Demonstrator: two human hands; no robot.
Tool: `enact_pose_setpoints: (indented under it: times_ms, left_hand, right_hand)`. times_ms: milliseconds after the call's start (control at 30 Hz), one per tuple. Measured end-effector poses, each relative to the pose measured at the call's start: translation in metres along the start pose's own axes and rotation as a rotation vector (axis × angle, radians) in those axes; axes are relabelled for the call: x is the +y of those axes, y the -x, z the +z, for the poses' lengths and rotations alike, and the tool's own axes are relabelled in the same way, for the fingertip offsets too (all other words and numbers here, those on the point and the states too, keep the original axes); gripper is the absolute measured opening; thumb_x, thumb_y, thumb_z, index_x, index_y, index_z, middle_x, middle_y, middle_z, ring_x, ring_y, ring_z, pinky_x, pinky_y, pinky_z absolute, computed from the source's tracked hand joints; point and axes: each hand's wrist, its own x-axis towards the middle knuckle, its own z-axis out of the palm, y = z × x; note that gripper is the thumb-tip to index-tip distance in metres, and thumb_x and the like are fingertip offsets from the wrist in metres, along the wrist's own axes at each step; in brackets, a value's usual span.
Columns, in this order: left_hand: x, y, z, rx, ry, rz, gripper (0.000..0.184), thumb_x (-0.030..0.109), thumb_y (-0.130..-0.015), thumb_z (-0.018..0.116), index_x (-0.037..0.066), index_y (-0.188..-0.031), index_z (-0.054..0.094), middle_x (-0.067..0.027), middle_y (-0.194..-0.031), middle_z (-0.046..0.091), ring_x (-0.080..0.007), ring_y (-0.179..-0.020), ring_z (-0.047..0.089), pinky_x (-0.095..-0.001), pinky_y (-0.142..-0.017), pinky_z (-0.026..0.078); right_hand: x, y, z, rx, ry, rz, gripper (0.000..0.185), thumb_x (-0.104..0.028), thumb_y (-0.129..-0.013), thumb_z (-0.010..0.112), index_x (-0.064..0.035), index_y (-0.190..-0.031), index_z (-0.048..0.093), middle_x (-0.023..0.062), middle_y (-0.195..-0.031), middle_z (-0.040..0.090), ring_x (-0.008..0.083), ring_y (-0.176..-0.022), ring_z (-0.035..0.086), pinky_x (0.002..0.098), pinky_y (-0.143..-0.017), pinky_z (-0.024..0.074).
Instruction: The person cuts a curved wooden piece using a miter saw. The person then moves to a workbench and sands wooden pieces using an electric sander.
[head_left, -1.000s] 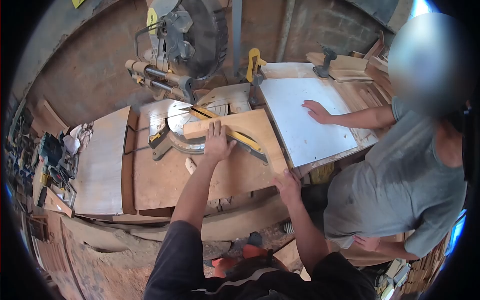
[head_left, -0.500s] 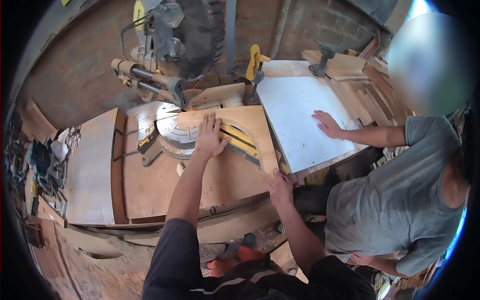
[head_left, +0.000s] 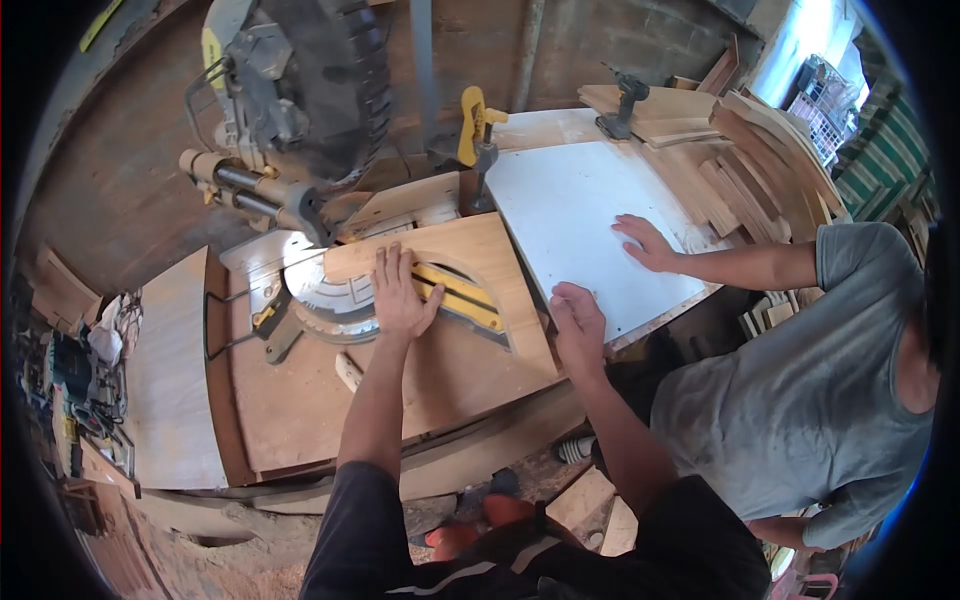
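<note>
Flat across the mitre saw's base [head_left: 330, 312] lies a wooden board [head_left: 472, 240] with a curved inner edge. My left hand [head_left: 403, 300] rests on the board's left arm, fingers spread and thumb out over the yellow strips of the saw table. My right hand [head_left: 580, 328] is raised beside the board's right end, near the edge of a white panel [head_left: 560, 190]. Its fingers are curled in and I see nothing in them. The saw head [head_left: 290, 90] with its large blade stands lifted behind the board.
A co-worker's hand [head_left: 647, 243] lies on the white panel from the right. A yellow-handled clamp [head_left: 472, 130] stands at the panel's back-left corner. Farther back are a cordless drill [head_left: 622, 105] and stacked wood offcuts [head_left: 745, 190]. A light panel [head_left: 175, 375] lies left.
My right hand has come off the board's lower right end, moved up and curled its fingers. My left hand stays on the board. The view has shifted to the right.
</note>
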Motion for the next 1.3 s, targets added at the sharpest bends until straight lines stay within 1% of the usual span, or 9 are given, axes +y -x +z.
enact_pose_setpoints:
  times_ms: [200,267,467,600,667,933,1100,1200,1300]
  left_hand:
    - [-0.014,-0.007,0.005,0.123,-0.066,0.046,0.082,0.045,-0.093,0.069,0.0,-0.156,0.041,-0.023,-0.162,0.04,-0.0473,-0.155,0.029,-0.0576,-0.126,0.027]
    - [-0.027,-0.008,0.0,0.134,-0.081,0.053,0.08,0.043,-0.093,0.069,-0.001,-0.155,0.042,-0.0232,-0.161,0.041,-0.0478,-0.153,0.03,-0.0571,-0.126,0.027]
    - [-0.037,-0.01,-0.011,0.164,-0.159,0.106,0.065,0.031,-0.096,0.067,0.001,-0.15,0.047,-0.0225,-0.154,0.047,-0.0475,-0.148,0.037,-0.0563,-0.124,0.031]
    - [-0.043,-0.01,-0.013,0.134,-0.158,0.108,0.064,0.031,-0.097,0.066,0.003,-0.151,0.047,-0.0208,-0.155,0.048,-0.0462,-0.148,0.038,-0.0563,-0.123,0.032]
    - [-0.043,-0.009,-0.017,0.133,-0.186,0.113,0.063,0.031,-0.097,0.066,0.003,-0.151,0.047,-0.0203,-0.155,0.048,-0.0452,-0.147,0.039,-0.0557,-0.123,0.033]
    - [-0.076,0.004,-0.027,0.166,-0.263,0.023,0.061,0.03,-0.097,0.065,0.0,-0.149,0.049,-0.0214,-0.153,0.05,-0.0445,-0.143,0.043,-0.0564,-0.122,0.033]
    - [-0.124,0.095,-0.041,0.286,-0.243,-0.143,0.067,0.034,-0.103,0.061,-0.003,-0.155,0.041,-0.0301,-0.159,0.039,-0.0518,-0.148,0.033,-0.0597,-0.124,0.027]
    - [-0.134,0.181,-0.037,0.172,-0.21,-0.374,0.071,0.04,-0.105,0.058,-0.006,-0.155,0.039,-0.0321,-0.161,0.036,-0.053,-0.152,0.027,-0.0632,-0.126,0.021]
    - [-0.146,0.245,-0.041,0.072,-0.273,-0.611,0.071,0.043,-0.105,0.055,-0.008,-0.152,0.042,-0.0346,-0.16,0.036,-0.0551,-0.149,0.029,-0.0676,-0.123,0.021]
  right_hand:
    - [0.101,0.066,-0.046,-0.012,0.253,-0.262,0.024,-0.015,-0.106,0.058,0.0016,-0.118,0.071,0.0135,-0.109,0.073,0.022,-0.1,0.069,0.0347,-0.092,0.0536]
    - [0.133,0.072,-0.058,0.211,0.345,-0.286,0.023,-0.014,-0.104,0.059,0.0009,-0.117,0.071,0.0194,-0.109,0.072,0.0361,-0.099,0.069,0.0397,-0.091,0.0534]
    - [0.184,0.018,-0.091,-0.171,0.198,0.029,0.025,-0.012,-0.103,0.06,0.0047,-0.12,0.068,0.0163,-0.116,0.071,0.0229,-0.106,0.068,0.0355,-0.096,0.051]
    - [0.147,0.047,-0.052,-0.156,0.062,0.206,0.022,-0.006,-0.101,0.058,0.0046,-0.116,0.07,0.0165,-0.114,0.072,0.0249,-0.107,0.067,0.0363,-0.098,0.0509]
    - [0.117,0.068,-0.045,0.233,0.257,-0.173,0.023,0.0,-0.099,0.057,0.0038,-0.116,0.072,0.0155,-0.112,0.072,0.0274,-0.106,0.068,0.0376,-0.097,0.0526]
    - [0.061,-0.017,0.025,-0.215,0.038,-0.089,0.038,-0.013,-0.106,0.057,0.0039,-0.139,0.062,0.0226,-0.141,0.066,0.0322,-0.131,0.064,0.0379,-0.111,0.0481]
    - [0.085,-0.149,0.117,-0.386,0.422,0.362,0.055,-0.036,-0.105,0.052,0.0095,-0.135,0.064,0.0354,-0.141,0.06,0.0476,-0.137,0.055,0.048,-0.116,0.0441]
    - [0.192,-0.202,0.165,-0.488,0.847,0.095,0.044,-0.035,-0.097,0.056,0.0001,-0.108,0.079,0.0236,-0.119,0.075,0.0402,-0.116,0.071,0.0493,-0.102,0.0548]
    - [0.251,-0.23,0.176,-0.282,1.162,-0.068,0.038,-0.036,-0.098,0.059,-0.0089,-0.117,0.077,0.021,-0.119,0.076,0.0381,-0.111,0.073,0.0482,-0.096,0.0579]
